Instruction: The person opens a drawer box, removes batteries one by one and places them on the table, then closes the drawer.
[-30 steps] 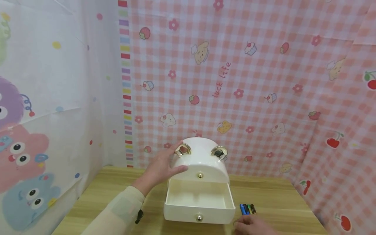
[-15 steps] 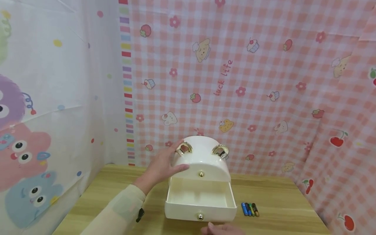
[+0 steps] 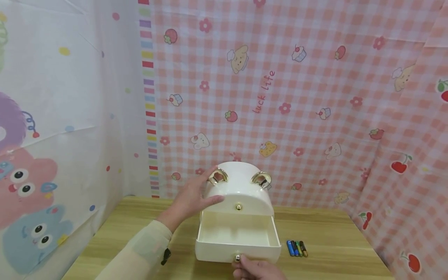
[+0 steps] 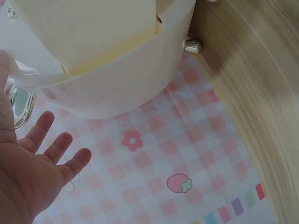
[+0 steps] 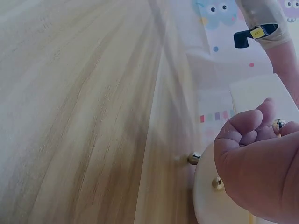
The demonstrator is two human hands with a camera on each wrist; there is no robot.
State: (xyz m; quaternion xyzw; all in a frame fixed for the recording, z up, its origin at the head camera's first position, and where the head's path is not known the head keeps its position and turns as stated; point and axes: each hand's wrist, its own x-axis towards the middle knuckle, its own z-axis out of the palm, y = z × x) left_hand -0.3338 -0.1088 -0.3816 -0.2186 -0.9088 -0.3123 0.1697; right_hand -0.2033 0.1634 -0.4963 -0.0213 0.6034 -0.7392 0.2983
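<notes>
A small white storage box [image 3: 239, 188] with a rounded top and gold ring-like ears stands on the table. Its lower drawer [image 3: 213, 251] is pulled out, and the inside of it looks bare. My left hand [image 3: 194, 198] rests against the box's left side, thumb on the front edge and fingers extended; in the left wrist view, several fingers spread clear of the box. At the drawer front, my right hand [image 3: 257, 269] has its fingers curled and its thumb at the gold drawer knob [image 3: 238, 257]. From the right wrist, that knob [image 5: 279, 125] shows between finger and thumb.
Several small batteries [image 3: 290, 248] lie side by side on the wooden table [image 3: 325, 237], right of the drawer. A pink checked cloth [image 3: 280, 128] hangs behind, and a white patterned cloth [image 3: 80, 155] hangs on the left.
My right hand has left the batteries and moved left to the drawer knob. The left hand keeps its place on the box, and the drawer stays pulled out.
</notes>
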